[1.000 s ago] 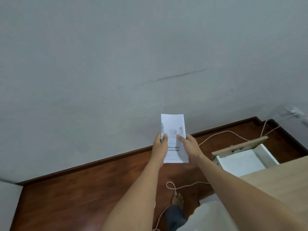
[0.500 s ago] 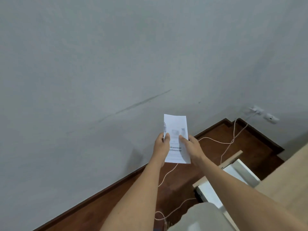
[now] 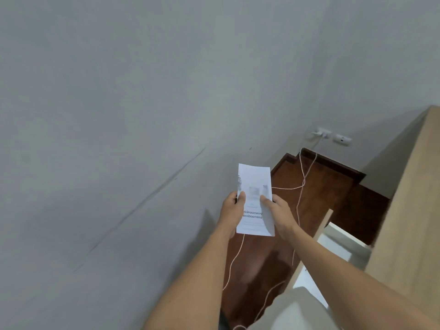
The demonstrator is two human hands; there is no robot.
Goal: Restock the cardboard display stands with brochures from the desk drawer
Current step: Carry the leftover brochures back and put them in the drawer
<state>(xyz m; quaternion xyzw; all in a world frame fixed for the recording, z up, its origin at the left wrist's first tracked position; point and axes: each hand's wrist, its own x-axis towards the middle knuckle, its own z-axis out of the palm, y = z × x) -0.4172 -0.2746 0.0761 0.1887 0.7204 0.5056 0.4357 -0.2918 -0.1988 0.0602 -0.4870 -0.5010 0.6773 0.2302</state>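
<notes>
Since a second ago our view has swung right: drawer and bench slid to the right edge, wall socket now in sight, brochure kept its place between our hands.

Left to right:
- Grey wall [image 3: 119,115] fills the left and top, scuff line running across it.
- Left hand [image 3: 232,210] pinches the brochure [image 3: 254,201] on its left edge, thumb on the face.
- Right hand [image 3: 278,214] pinches the right edge, thumb likewise on top. Brochure held upright, clear of everything, above the wood floor [image 3: 321,198].
- White cable [image 3: 302,184] runs from the wall socket [image 3: 322,134] down across the floor, passing below the hands and towards our feet.
- Drawer [image 3: 338,244] stands open, just right of our right forearm.
- Bench [image 3: 416,210] takes up the right edge.

Display stands not in view, so we judge this as the carry step, restock not yet started.

Risks:
- Cable loops on the floor underfoot: trip or snag if we step without looking.
- Open drawer front sticks out near the hip: easy knock on a right turn.
- A thin folded sheet could buckle if squeezed.

Room: floor strip between wall and bench is narrow; free space lies ahead-left along the wall.
</notes>
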